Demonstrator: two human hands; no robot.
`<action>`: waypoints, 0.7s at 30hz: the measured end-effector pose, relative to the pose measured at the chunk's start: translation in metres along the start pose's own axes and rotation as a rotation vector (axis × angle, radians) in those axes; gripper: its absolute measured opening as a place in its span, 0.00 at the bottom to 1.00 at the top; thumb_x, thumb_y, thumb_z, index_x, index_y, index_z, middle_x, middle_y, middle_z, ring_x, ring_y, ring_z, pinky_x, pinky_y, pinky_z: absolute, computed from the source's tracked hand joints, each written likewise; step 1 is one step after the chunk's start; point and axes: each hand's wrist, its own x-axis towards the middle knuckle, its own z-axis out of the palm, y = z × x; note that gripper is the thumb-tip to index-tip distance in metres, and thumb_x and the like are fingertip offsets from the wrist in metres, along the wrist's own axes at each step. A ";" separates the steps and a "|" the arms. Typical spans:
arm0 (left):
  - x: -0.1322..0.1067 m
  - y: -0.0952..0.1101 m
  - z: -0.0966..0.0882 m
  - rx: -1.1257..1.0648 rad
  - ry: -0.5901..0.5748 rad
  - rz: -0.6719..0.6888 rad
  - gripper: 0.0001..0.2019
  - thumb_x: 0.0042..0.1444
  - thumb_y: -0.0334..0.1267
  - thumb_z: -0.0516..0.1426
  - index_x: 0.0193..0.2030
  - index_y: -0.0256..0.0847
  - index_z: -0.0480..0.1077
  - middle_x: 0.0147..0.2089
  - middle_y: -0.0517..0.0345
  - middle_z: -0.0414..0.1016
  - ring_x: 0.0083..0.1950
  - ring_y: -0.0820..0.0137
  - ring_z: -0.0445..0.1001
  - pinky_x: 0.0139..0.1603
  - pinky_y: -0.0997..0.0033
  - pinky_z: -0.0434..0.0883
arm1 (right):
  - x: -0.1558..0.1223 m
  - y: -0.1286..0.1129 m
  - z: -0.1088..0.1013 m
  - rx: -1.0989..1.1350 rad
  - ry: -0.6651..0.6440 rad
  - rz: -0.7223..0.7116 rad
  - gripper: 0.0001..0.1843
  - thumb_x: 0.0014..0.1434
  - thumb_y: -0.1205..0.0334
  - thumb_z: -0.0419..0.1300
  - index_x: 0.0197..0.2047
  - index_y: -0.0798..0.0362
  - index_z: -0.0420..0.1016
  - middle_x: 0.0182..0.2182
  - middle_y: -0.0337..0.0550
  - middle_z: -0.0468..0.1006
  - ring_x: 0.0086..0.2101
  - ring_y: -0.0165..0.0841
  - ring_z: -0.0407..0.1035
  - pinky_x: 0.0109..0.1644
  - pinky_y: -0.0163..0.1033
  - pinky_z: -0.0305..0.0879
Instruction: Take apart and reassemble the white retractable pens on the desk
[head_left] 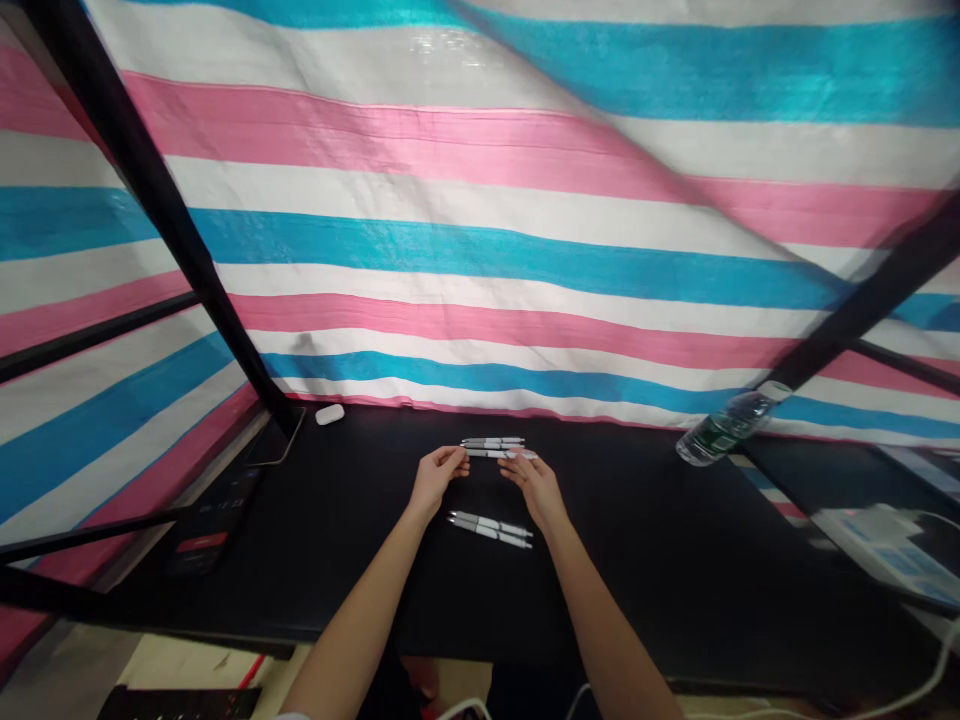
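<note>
A white and grey pen [486,454] runs crosswise between my two hands. My left hand [436,480] has its thumb and fingers pinched at the pen's left end. At the other end, my right hand [536,485] closes its fingers on the same pen and partly covers it. Just behind it lies another pen [493,442], roughly parallel. Closer to me on the black table [360,560], two similar pens [491,527] lie side by side, slightly slanted, with their dark tips to the left. Neither hand touches this front pair.
A white earbud case [330,414] sits at the back left, near a phone-like dark object [206,535]. A clear plastic bottle [724,430] stands tilted-looking at the back right. Black frame posts [172,220] and a striped sheet [480,240] enclose the table.
</note>
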 end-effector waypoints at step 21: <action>0.000 0.000 0.000 0.010 -0.028 -0.009 0.17 0.41 0.45 0.68 0.33 0.33 0.76 0.28 0.53 0.76 0.30 0.71 0.74 0.35 0.69 0.73 | -0.001 0.000 0.000 0.010 -0.016 0.004 0.18 0.43 0.53 0.72 0.36 0.54 0.78 0.31 0.42 0.81 0.37 0.39 0.77 0.42 0.42 0.74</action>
